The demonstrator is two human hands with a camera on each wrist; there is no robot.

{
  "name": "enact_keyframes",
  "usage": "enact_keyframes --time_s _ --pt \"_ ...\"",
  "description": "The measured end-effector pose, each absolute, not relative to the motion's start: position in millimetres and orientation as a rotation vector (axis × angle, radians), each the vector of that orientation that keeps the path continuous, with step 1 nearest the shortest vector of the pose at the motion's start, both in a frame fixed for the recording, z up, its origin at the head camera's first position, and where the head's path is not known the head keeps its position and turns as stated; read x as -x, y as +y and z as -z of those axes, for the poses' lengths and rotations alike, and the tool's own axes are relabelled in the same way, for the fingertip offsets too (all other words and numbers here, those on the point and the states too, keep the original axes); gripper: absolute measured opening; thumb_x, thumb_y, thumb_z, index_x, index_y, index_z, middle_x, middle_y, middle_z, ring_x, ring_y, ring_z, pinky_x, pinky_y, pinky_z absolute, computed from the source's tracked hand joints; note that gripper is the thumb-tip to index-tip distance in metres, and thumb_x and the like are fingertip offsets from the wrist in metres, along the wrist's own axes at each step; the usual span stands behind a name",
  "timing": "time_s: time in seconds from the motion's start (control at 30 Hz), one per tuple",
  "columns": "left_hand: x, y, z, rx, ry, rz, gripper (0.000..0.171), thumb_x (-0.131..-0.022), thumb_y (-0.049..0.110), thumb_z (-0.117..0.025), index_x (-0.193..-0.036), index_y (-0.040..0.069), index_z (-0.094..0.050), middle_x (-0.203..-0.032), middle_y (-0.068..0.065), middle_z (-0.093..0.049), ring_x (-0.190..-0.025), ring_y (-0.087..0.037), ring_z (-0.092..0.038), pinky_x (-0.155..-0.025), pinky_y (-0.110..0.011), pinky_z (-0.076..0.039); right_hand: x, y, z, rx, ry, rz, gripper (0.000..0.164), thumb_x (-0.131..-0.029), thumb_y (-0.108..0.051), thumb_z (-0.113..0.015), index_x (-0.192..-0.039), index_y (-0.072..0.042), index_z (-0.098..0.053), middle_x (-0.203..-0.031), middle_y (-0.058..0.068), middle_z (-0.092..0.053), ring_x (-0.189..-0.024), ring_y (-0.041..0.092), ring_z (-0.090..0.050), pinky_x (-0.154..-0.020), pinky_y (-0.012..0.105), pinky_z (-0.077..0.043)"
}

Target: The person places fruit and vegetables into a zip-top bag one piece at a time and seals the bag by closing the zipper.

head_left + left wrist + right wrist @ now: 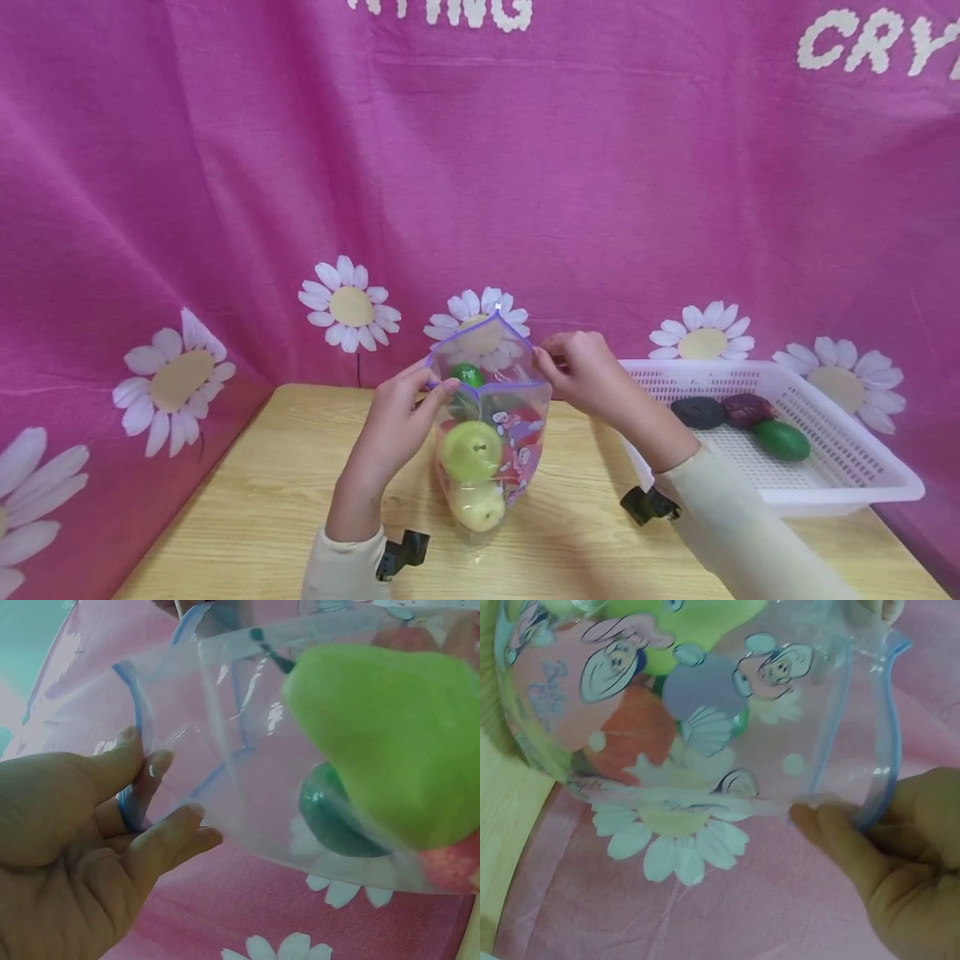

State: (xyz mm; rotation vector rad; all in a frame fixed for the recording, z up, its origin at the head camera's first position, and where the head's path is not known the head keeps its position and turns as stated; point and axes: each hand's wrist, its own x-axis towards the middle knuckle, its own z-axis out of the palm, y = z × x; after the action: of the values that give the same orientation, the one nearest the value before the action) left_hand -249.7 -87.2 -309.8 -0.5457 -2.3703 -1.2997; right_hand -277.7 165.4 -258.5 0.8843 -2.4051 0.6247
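A clear zip bag (528, 442) with a purple-edged mouth and cartoon prints stands above the wooden table, its mouth spread wide. My left hand (393, 421) pinches the mouth's left side between thumb and fingers. On the opposite side, my right hand (588, 373) pinches the rim. Through the plastic show a green pear (390, 735), a paler yellow-green fruit (478, 508) at the bottom and a small dark green fruit (467, 375) higher up. Reddish fruit (634, 727) also shows behind the print in the right wrist view; its kind is unclear.
A white perforated basket (862, 487) stands on the table (247, 500) at the right, partly behind the right forearm. It holds a dark oval fruit (697, 412), a purplish one (747, 409) and a green one (782, 440). A pink daisy-print cloth (600, 208) hangs behind.
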Motion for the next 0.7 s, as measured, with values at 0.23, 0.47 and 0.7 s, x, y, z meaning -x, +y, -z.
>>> enact_keyframes --time_s 0.23,0.47,0.7 --pt "251 -84 309 0.546 -2.248 1.249 0.036 -0.099 0.014 -0.065 -0.129 -0.006 -0.063 -0.147 -0.02 -0.052 -0.124 -0.035 -0.06 -0.098 -0.05 -0.053 277 171 257 -0.699 -2.362 -0.599 0.022 -0.094 0.001 -0.06 -0.077 0.003 -0.075 -0.078 0.014 -0.074 -0.065 0.02 -0.065 -0.063 0.038 -0.056" --pt "250 -86 308 0.527 -2.211 1.301 0.037 -0.099 0.021 -0.067 -0.127 -0.003 -0.067 -0.151 -0.02 -0.049 -0.129 -0.034 -0.057 -0.095 -0.046 -0.055 276 180 264 -0.637 -2.363 -0.711 0.021 -0.096 -0.002 -0.061 -0.082 0.002 -0.077 -0.087 0.015 -0.076 -0.075 0.023 -0.07 -0.069 0.04 -0.059" --pt "248 -84 307 0.525 -2.305 1.281 0.021 -0.103 0.026 -0.061 -0.106 0.005 -0.066 -0.132 -0.023 -0.063 -0.115 -0.032 -0.063 -0.086 -0.045 -0.055 267 172 269 -0.769 -2.458 -0.708 0.025 -0.102 -0.017 -0.059 -0.092 0.0 -0.073 -0.105 0.018 -0.068 -0.089 0.029 -0.07 -0.081 0.044 -0.059"
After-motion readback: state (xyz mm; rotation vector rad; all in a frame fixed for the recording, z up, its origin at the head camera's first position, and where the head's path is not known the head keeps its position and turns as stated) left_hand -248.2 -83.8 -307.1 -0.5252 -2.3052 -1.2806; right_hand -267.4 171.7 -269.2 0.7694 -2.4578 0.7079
